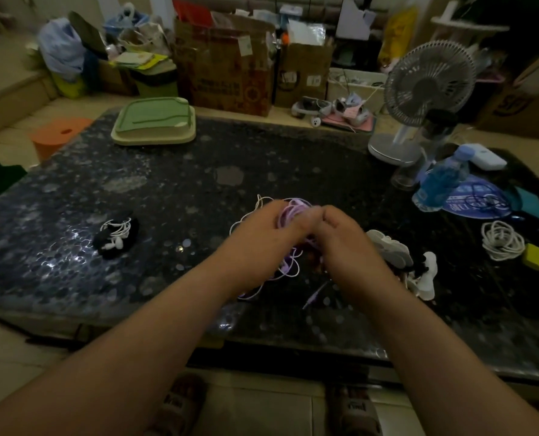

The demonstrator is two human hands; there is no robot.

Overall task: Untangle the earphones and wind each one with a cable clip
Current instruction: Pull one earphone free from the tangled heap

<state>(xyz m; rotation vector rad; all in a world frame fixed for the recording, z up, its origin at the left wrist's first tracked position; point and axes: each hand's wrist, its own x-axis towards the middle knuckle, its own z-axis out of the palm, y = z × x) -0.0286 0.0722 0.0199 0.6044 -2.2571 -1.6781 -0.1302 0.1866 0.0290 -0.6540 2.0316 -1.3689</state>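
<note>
Both hands meet over the middle of the dark table [173, 190]. My left hand [261, 234] and my right hand [343, 237] each grip a tangle of purple earphone cable [290, 212], coiled between the fingers. Loose purple loops hang down to the table below the hands, and a purple plug [313, 297] lies near the front. A white cable strand [261, 201] loops out behind the left hand. At the left lies a wound white earphone [117, 234] on a black clip. White cable clips [394, 247] lie just right of my right hand.
A coiled white cable [502, 240] and a yellow block [533, 256] lie at the right. A blue bottle [441, 180], a desk fan [425, 89] and a white box stand at the back right. A green tray [155, 121] sits at the table's far edge.
</note>
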